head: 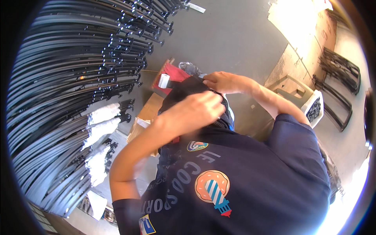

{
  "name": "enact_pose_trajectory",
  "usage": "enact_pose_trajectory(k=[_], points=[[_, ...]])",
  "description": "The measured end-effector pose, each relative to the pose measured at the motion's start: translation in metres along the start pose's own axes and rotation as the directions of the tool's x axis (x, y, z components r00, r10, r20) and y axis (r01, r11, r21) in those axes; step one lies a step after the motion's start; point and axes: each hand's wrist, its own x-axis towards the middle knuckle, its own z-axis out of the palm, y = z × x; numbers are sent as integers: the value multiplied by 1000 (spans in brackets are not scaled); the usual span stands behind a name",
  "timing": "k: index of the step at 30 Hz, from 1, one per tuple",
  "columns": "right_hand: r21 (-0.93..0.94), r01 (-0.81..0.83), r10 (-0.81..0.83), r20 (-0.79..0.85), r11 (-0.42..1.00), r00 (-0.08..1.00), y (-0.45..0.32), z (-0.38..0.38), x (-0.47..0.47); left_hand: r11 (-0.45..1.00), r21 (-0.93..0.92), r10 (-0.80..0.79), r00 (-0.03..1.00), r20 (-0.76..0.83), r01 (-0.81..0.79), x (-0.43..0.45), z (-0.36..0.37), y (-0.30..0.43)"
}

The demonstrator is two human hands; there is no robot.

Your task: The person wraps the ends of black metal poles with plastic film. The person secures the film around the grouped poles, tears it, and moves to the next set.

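Black fabric with a mesh edge [188, 88] lies across the front of my body, with blue and white material showing beneath its right side. My right hand [223, 82] pinches the upper edge of this fabric between thumb and fingers. Lower down, my left hand [199, 107] is over the fabric with curled fingers and is blurred by motion. A thin pale glint shows at its fingertips, too small to identify. Just beyond the fabric are a red cloth [173, 72], a white roll [164, 81] and a crumpled clear plastic bag [190, 68].
Many black metal frames [67, 64] are stacked along the left, some with white wrapping [101, 129]. An open cardboard box [149, 110] stands near my left arm. Right of me are a beige stool-like piece [290, 88], a white container of dark pieces [315, 109] and black frames [337, 108].
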Motion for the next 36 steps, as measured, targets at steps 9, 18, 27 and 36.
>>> enact_pose_trajectory(k=[9,18,27,36], points=[[-227,662,-700,-234,714,675,-37,11,0,720,-241,-669,743,7,650,-102,-20,-44],[-186,564,-572,14,805,820,-42,-3,16,607,-377,-794,551,-257,699,-102,32,6],[-20,503,-504,-40,864,863,-37,-2,16,601,-676,-728,641,-243,427,-86,46,45],[33,478,-478,-25,878,878,-39,-1,14,603,-732,-582,802,-134,316,-88,42,57]])
